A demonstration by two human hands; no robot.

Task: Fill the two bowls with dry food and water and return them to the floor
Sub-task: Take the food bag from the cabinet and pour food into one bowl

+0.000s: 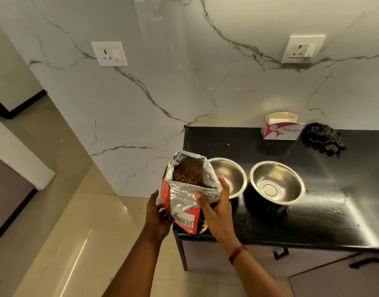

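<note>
Head view, looking down on a black counter point(227, 140) with two steel bowls side by side, both upright and seemingly empty, not yet back on the floor. Just beside the first bowl point(238, 174), overlapping its rim from this angle, an opened food bag point(185, 202), held roughly upright at the counter's corner. Unclear whether resting there or lifted. Foil mouth folded back, brown kibble point(187, 175) visible well down inside.

Round the bag's lower side, the left hand point(157, 213), thumb forward, fingers hidden behind. On the folded foil lip nearest the bowl, the right hand point(216, 209), pinching: thumb outside, fingers curled over the edge. Apart from the bag, the second bowl point(287, 174).

Probably a soft, crinkly bag: walls apt to buckle, contents apt to rush when tipped. Best supported low, under the weight, with the lip pinched into a spout over the bowl. Slick foil, so a firm pinch.

Bowls likely light and smooth, prone to skate on the glossy top if knocked. Best taken by the rim and kept level, above all with water.

Farther back, a tissue box point(280, 127) and a dark cloth point(323, 139).
</note>
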